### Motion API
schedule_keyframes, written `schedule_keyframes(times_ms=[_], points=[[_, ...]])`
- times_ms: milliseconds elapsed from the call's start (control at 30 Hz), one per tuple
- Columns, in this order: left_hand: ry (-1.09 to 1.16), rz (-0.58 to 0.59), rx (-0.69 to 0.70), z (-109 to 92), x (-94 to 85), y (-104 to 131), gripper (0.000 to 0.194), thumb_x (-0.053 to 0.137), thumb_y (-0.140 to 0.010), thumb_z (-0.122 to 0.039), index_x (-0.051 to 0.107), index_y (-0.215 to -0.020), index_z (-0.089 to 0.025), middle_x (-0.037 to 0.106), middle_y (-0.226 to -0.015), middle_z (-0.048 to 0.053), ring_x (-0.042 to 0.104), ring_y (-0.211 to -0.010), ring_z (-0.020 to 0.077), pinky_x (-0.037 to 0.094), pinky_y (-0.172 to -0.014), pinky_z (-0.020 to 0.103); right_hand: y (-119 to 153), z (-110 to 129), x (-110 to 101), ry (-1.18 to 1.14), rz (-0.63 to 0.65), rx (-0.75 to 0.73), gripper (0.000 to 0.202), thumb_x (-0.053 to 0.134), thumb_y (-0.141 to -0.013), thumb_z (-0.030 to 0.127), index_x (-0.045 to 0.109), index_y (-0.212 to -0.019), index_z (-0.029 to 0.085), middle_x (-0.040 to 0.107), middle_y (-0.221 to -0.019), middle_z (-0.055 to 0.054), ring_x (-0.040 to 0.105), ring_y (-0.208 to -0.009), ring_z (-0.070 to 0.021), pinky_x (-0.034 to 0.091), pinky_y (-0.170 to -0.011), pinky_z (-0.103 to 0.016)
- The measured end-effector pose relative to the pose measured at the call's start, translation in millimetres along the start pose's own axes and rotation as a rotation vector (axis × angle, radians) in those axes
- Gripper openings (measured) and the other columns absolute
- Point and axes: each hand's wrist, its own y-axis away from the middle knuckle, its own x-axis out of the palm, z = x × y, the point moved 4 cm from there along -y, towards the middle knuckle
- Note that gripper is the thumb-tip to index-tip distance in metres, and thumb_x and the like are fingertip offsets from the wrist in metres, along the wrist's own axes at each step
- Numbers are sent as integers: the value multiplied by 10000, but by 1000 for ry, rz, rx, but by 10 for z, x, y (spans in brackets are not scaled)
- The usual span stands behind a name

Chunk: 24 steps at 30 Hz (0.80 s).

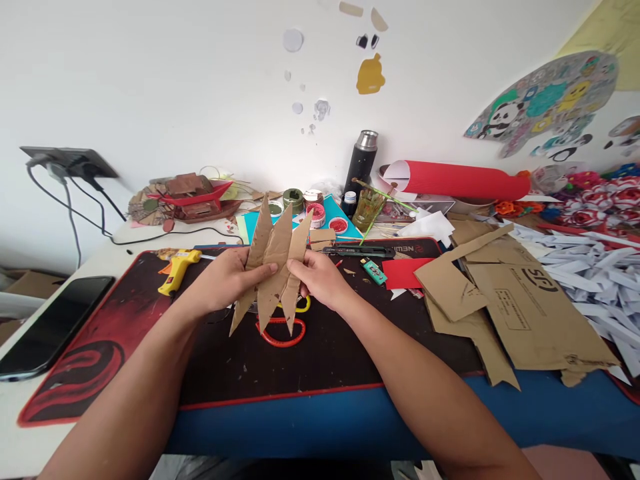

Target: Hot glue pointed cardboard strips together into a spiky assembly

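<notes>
brown cardboard piece cut into long jagged points (pixel 277 250): held upright above the desk mat, between the two hands, points facing up and down. whether it is one sheet or overlapping strips, cannot tell.

handling (judged): light, dry, not slippery; fairly stiff lengthwise, but the creased middle should fold easily and the narrow tips look fragile. best hold: the broad mid-section, well clear of the tips.

grip: left hand (pixel 225 280) pinches the left side, thumb lying across the front to the middle strip; right hand (pixel 325 277) pinches the right strip at mid-height, thumb in front. fingers behind mostly hidden. points extend above and below both grips.

outward: red-handled scissors (pixel 283 343) partly behind the lower tips, on the black and red desk mat (pixel 320 360); yellow glue gun (pixel 176 272) to the left; dark box cutter (pixel 360 251) beyond the right hand; flat brown cardboard sheets (pixel 540 320) far right.
</notes>
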Motion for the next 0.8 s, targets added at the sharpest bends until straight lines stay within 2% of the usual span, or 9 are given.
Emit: schedule_keyframes(times_ms=[100,233,300,400,567,800], points=[[-53,6,32,-17,22,-4,438,797,-776,-616,768,-892,-195,833,-831,40,767,-704,251,589,-584,284,2,-12,16,54,-44,-36,139,611,-958,317,627,-870,211,602,-632,43,527,-449,-125,418,-432,-242],[-218,-76,128,-77,58,-20,454,682,-856,-625,766,-929,-185,835,-871,57,764,-754,268,569,-632,301,21,21,7,215,-241,-194,136,620,-920,325,640,-854,207,662,-751,15,610,-682,-162,458,-601,-254],[-235,-98,142,-76,73,-32,456,662,-871,-623,762,-931,-182,835,-870,57,764,-762,268,566,-643,301,22,21,4,247,-280,-220,144,616,-917,338,646,-872,204,690,-812,7,625,-754,-174,470,-660,-265],[-125,-58,84,-7,76,-55,452,707,-847,-625,754,-936,-184,836,-850,47,766,-734,259,570,-609,290,4,-1,2,174,-220,-183,162,608,-939,359,639,-886,209,662,-778,18,612,-706,-171,471,-629,-266],[-28,-56,43,53,20,-44,432,772,-821,-610,763,-922,-190,845,-860,49,781,-733,257,589,-580,278,4,9,14,-23,-55,-9,194,618,-997,381,578,-877,233,569,-637,53,527,-454,-135,424,-440,-251],[8,-71,13,17,1,-24,418,810,-788,-594,766,-876,-188,838,-831,55,774,-698,247,600,-560,277,50,93,33,-24,-28,48,127,599,-1025,272,607,-913,212,614,-648,38,556,-451,-118,451,-420,-223]])
